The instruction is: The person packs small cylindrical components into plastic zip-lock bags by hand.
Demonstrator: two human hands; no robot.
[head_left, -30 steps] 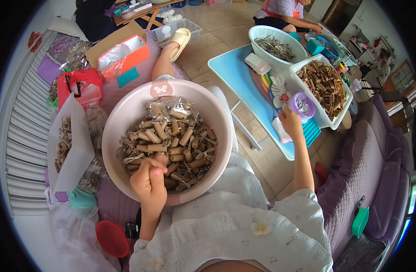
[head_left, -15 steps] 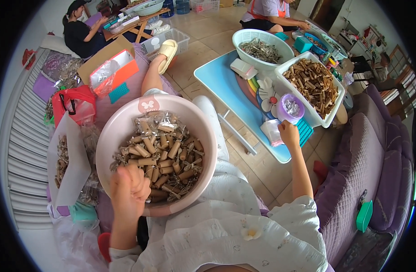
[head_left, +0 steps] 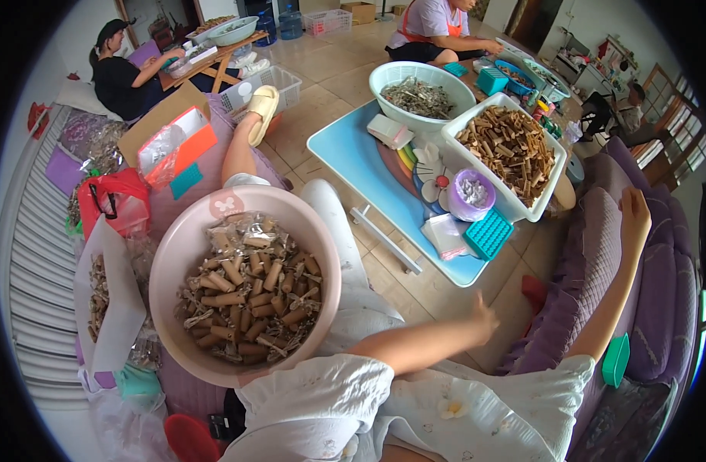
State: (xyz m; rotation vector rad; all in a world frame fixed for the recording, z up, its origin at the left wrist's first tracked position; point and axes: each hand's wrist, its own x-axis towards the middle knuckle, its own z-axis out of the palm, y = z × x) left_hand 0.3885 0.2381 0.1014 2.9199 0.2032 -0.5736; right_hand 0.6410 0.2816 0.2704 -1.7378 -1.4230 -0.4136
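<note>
My left hand (head_left: 482, 322) reaches right across my lap, over the floor just below the blue table. Its thumb sticks up, but motion smears the fingers, and nothing shows clearly in them. Farther right, my right hand (head_left: 635, 214) is raised beside the purple sofa with its fingers curled closed; whatever they may hold is hidden. Left of my lap rests a pink basin (head_left: 331, 258), with neither hand in it. Brown paper-like tubes (head_left: 257, 292) with pale strands at their ends fill it, along with a clear plastic bag (head_left: 249, 231).
The blue table (head_left: 341, 142) bears a white tub (head_left: 549, 173) of brown pieces, a pale basin (head_left: 465, 108), a purple cup (head_left: 470, 212) and a teal grid tray (head_left: 489, 231). The purple sofa (head_left: 611, 200) stands right. An orange box (head_left: 191, 142) lies left. Two people work farther back.
My left hand has left the pink basin and swung right across my lap. My right hand has moved off the table and up to the right. The view has shifted slightly.
</note>
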